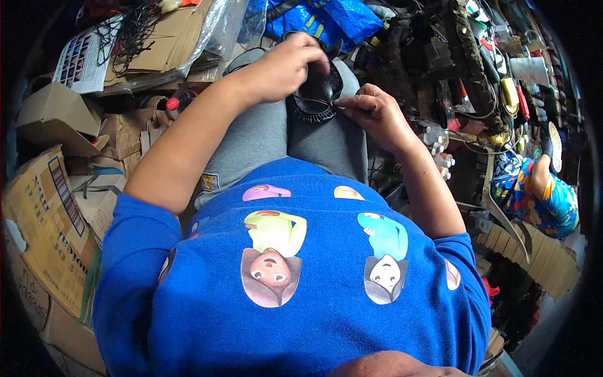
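A glossy black shoe (pixel 316 89) rests across my thighs, its rounded end toward me and edged with a toothed, ridged rim. Over its upper part is my left hand (pixel 290 68), fingers curled in; what they hold, if anything, is hidden and slightly blurred. At the shoe's right edge my right hand (pixel 375 114) has thumb and forefinger pinched together. A thin line, perhaps thread, crosses the shoe toward that pinch, but what sits between the fingertips is too small to tell. Grey trousers (pixel 254 135) lie beneath the shoe.
Cardboard boxes (pixel 53 226) are stacked on the left, below flat cardboard (pixel 166 47) with tangled black cord. A blue plastic bag (pixel 339 22) lies beyond the shoe. Tools and clutter crowd the right, with small bottles (pixel 438 141) near my right forearm. Another person in bright clothing (pixel 543 201) is at far right.
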Demonstrator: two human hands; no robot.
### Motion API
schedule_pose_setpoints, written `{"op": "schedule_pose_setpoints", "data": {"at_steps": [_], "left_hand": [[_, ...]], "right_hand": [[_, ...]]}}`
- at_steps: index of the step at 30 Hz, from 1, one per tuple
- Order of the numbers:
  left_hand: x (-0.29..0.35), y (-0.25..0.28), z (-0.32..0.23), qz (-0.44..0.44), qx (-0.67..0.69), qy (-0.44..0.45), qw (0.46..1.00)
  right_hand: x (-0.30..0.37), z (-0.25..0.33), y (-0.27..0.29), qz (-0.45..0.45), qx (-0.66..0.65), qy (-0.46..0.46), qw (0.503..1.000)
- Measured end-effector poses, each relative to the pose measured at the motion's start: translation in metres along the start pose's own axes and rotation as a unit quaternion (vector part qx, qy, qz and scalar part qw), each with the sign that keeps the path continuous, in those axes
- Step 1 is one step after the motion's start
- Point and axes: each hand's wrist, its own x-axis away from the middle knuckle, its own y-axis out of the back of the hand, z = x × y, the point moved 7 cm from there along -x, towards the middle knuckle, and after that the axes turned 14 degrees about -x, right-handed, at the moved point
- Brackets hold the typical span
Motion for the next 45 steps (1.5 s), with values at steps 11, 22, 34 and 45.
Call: {"op": "schedule_pose_setpoints", "data": {"at_steps": [11, 22, 34, 45], "left_hand": [[0.058, 0.020, -0.036, -0.051, -0.005, 0.148, 0.988], [0.045, 0.010, -0.030, -0.061, -0.179, 0.097, 0.977], [0.037, -0.003, -0.020, -0.013, -0.162, 0.100, 0.982], [0.033, -0.010, -0.018, 0.011, -0.143, 0.101, 0.985]], "right_hand": [[0.019, 0.002, -0.009, -0.002, 0.086, 0.012, 0.996], [0.006, -0.023, 0.002, 0.062, 0.031, -0.004, 0.998], [-0.008, -0.035, 0.003, 0.096, -0.031, -0.068, 0.993], [-0.009, -0.041, -0.001, 0.118, -0.126, -0.063, 0.983]]}}
